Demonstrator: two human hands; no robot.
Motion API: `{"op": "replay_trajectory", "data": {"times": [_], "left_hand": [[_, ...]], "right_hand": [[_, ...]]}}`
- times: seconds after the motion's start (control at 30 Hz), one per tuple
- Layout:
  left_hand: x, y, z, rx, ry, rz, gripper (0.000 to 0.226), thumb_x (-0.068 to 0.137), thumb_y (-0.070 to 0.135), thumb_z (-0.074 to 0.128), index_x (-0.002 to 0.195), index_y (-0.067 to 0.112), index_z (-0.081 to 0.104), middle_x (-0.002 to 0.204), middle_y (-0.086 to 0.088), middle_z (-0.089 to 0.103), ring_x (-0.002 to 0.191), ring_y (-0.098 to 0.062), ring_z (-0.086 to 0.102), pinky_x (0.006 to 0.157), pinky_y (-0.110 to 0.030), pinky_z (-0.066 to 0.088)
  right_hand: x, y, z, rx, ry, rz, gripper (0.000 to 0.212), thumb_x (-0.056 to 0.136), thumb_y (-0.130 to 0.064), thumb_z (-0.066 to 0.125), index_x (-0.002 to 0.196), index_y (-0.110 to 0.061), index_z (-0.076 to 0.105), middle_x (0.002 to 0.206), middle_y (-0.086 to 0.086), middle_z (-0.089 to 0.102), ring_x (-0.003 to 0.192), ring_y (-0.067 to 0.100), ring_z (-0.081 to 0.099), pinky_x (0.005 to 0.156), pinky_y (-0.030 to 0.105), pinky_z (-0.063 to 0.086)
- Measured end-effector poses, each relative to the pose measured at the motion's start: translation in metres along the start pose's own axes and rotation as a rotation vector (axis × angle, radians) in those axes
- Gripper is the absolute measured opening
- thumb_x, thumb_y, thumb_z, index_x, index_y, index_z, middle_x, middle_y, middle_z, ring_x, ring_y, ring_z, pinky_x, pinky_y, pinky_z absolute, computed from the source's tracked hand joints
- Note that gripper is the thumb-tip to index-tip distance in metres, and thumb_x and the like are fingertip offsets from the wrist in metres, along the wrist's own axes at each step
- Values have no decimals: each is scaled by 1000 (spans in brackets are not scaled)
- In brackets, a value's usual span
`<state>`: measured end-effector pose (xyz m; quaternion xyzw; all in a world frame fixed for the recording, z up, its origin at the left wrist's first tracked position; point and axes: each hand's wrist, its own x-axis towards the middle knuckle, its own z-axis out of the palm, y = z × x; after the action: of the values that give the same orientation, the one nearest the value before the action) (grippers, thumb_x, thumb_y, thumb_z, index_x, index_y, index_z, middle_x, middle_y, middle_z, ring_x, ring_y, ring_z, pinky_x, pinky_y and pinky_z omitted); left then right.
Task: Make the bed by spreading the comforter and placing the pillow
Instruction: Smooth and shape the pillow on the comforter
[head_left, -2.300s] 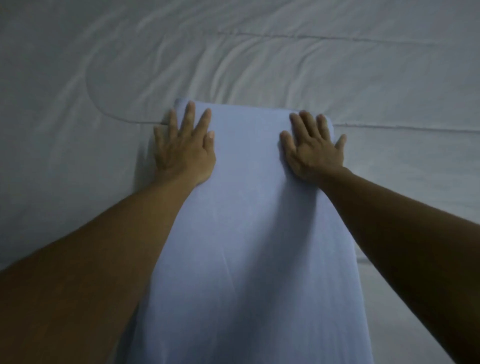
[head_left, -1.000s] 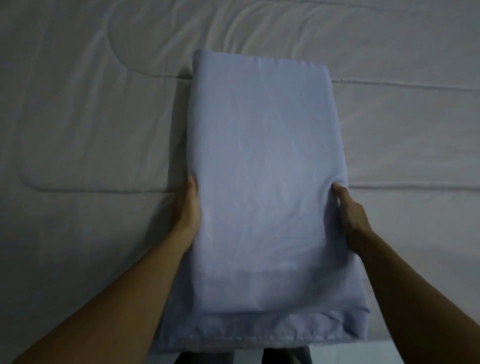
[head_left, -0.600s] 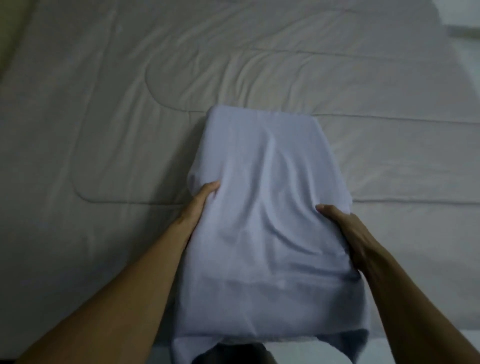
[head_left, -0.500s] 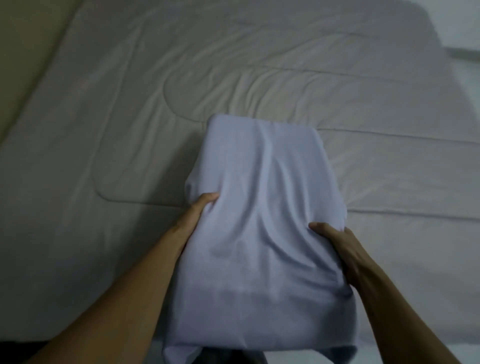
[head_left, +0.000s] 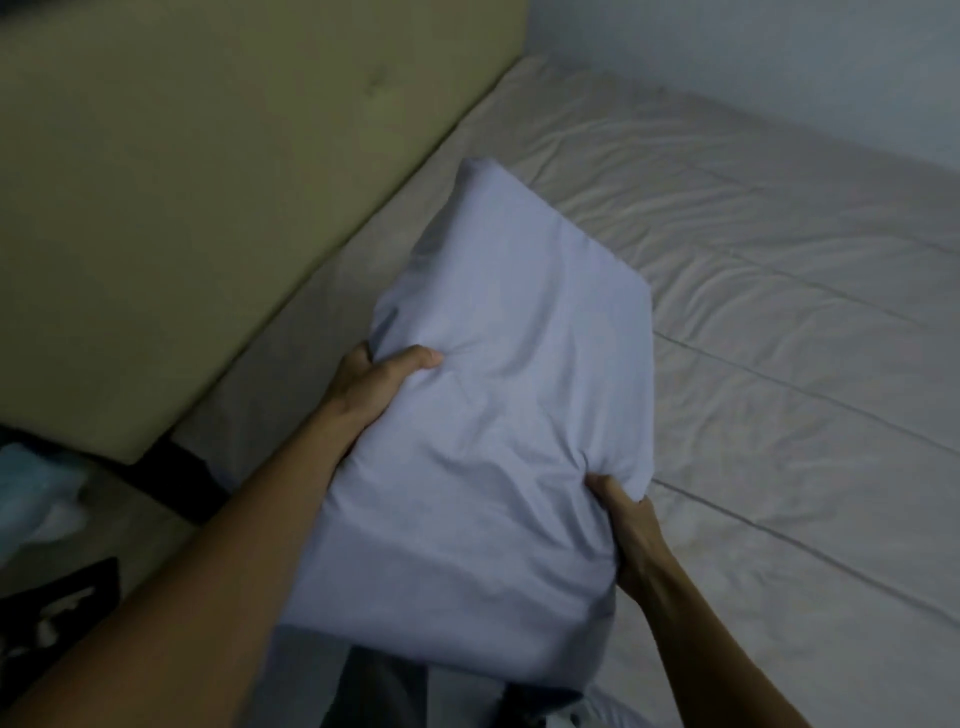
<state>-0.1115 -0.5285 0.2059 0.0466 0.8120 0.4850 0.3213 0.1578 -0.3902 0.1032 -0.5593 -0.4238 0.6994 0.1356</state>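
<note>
A pale blue pillow (head_left: 498, 395) is lifted off the bed, tilted with its far end pointing toward the headboard. My left hand (head_left: 371, 384) grips its left long edge, thumb on top and fingers under the fabric. My right hand (head_left: 626, 525) grips the right long edge lower down, bunching the cover. The beige quilted comforter (head_left: 779, 364) lies spread over the bed below and to the right, with light wrinkles and stitched lines.
An olive padded headboard (head_left: 208, 182) fills the upper left. A white wall (head_left: 779, 52) runs behind the bed. Dark items and light cloth (head_left: 47, 519) lie on the floor at the left. Dark clothing shows below the pillow.
Both hands went from pressing flat on the pillow to gripping its sides. The pillow has risen off the comforter and swung left toward the headboard; the view has turned left.
</note>
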Motion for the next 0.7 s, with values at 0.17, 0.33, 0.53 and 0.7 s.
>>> {"op": "replay_trajectory", "data": {"times": [0.17, 0.33, 0.53, 0.7], "left_hand": [[77, 33, -87, 104, 100, 69, 101, 58, 57, 79, 145, 20, 44, 148, 0, 47, 129, -25, 51, 104, -38, 44], [177, 50, -158, 235, 157, 125, 97, 57, 55, 81, 140, 17, 48, 143, -1, 52, 128, -24, 51, 101, -34, 43], [289, 42, -205, 368, 155, 143, 95, 51, 61, 79, 131, 17, 51, 135, -5, 55, 120, -28, 55, 94, -37, 47], [349, 17, -220, 457, 190, 136, 93, 51, 67, 76, 127, 18, 53, 134, -6, 56, 116, -29, 56, 85, -32, 45]], "right_hand": [[51, 5, 133, 38, -118, 116, 76, 66, -40, 82, 133, -14, 61, 120, 5, 73, 109, 27, 70, 99, 47, 55], [100, 10, 274, 89, -269, 323, 52, 82, -39, 74, 126, -13, 67, 119, 10, 74, 106, 26, 72, 76, 33, 60], [162, 26, 393, 160, -307, 425, 37, 95, -33, 55, 119, -8, 71, 114, 16, 75, 105, 31, 70, 89, 41, 54], [216, 46, 442, 158, -329, 425, 34, 93, -31, 54, 113, -10, 73, 107, 13, 77, 98, 28, 71, 83, 39, 54]]}}
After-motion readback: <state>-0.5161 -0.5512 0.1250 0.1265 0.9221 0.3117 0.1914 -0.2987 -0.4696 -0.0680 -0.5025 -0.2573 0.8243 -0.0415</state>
